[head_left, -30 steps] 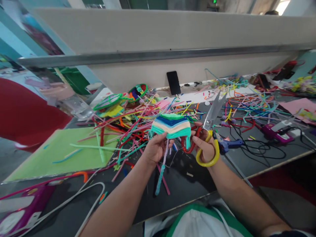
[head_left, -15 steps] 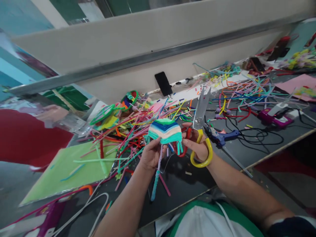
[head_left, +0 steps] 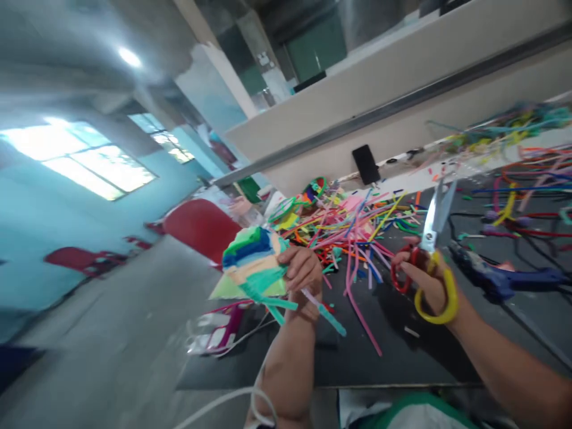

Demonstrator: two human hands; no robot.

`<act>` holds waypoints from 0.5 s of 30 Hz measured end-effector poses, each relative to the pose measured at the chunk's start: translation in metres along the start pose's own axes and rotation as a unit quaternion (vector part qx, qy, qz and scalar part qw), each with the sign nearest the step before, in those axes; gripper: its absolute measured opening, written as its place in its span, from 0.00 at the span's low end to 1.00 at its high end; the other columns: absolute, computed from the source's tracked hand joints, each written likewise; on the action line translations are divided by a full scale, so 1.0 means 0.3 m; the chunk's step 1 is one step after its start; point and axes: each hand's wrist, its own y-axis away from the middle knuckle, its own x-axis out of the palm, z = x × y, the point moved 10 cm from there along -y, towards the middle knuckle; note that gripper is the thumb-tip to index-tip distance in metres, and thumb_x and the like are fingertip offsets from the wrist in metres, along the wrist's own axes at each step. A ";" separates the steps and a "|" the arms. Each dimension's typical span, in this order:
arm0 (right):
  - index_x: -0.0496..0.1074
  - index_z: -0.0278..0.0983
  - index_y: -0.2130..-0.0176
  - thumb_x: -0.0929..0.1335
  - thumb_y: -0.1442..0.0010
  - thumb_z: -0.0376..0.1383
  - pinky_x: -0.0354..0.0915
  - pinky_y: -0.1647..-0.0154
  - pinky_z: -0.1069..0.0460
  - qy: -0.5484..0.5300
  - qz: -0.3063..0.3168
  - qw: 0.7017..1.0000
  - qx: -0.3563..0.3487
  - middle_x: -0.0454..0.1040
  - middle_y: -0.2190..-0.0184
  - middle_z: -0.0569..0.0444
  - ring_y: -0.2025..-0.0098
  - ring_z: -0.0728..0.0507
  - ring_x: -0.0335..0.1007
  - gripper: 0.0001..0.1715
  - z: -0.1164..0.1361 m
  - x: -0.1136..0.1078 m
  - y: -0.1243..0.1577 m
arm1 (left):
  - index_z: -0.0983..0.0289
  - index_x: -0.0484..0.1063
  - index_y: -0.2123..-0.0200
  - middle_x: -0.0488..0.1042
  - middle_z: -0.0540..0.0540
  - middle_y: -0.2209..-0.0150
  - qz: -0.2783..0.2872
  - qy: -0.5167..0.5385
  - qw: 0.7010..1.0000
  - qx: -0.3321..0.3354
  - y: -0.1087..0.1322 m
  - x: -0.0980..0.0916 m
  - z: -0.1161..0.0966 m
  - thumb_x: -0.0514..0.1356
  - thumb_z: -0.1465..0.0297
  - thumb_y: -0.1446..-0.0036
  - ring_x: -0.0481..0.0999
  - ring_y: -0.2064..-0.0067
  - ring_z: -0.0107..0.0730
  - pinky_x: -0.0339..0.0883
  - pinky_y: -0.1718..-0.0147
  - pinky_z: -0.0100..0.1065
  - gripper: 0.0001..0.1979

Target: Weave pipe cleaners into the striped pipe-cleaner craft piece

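My left hand [head_left: 304,277] is closed on a striped pipe-cleaner piece [head_left: 252,259] in green, blue, peach and turquoise, held up over the table's left part. Turquoise ends hang from its lower edge, and a lilac and turquoise stem [head_left: 330,319] sticks out below the hand. On the right, my right hand [head_left: 426,283] has its fingers through the red and yellow handles of a pair of scissors [head_left: 435,220], whose blades point up and away, slightly apart. A gap separates the two hands.
Loose coloured pipe cleaners [head_left: 357,226] lie heaped on the dark table [head_left: 357,363]. A blue glue gun [head_left: 504,280] lies right of the scissors. A black phone [head_left: 366,165] leans on the partition. Behind the left side stand a red chair [head_left: 201,229] and a purple power strip [head_left: 230,328].
The view has swung left. My left hand has carried the striped piece left, away from my right hand, and turned it. The scissors remain in my right hand.
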 end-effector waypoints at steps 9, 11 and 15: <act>0.59 0.42 0.47 0.70 0.46 0.42 0.67 0.73 0.54 0.054 0.023 0.998 -0.007 0.73 0.64 0.52 0.68 0.47 0.68 0.30 -0.002 0.028 0.022 | 0.60 0.75 0.74 0.49 0.43 0.89 -0.033 -0.056 0.998 -0.021 -0.022 -0.045 0.008 0.54 0.51 0.44 0.42 0.91 0.15 0.43 0.93 0.21 0.21; 0.58 0.42 0.47 0.70 0.45 0.41 0.67 0.74 0.54 0.033 0.042 0.998 -0.020 0.72 0.63 0.52 0.70 0.48 0.67 0.29 0.013 0.049 0.031 | 0.61 0.74 0.74 0.54 0.45 0.88 -0.010 -0.027 0.997 -0.067 -0.022 -0.023 0.040 0.54 0.53 0.43 0.50 0.90 0.15 0.49 0.91 0.20 0.20; 0.59 0.43 0.50 0.67 0.42 0.41 0.64 0.77 0.54 -0.016 0.086 0.996 -0.025 0.67 0.65 0.55 0.74 0.50 0.64 0.22 0.032 0.093 0.044 | 0.65 0.74 0.69 0.70 0.52 0.77 0.056 0.079 0.979 -0.182 0.010 0.075 0.119 0.54 0.61 0.39 0.71 0.77 0.19 0.67 0.78 0.18 0.16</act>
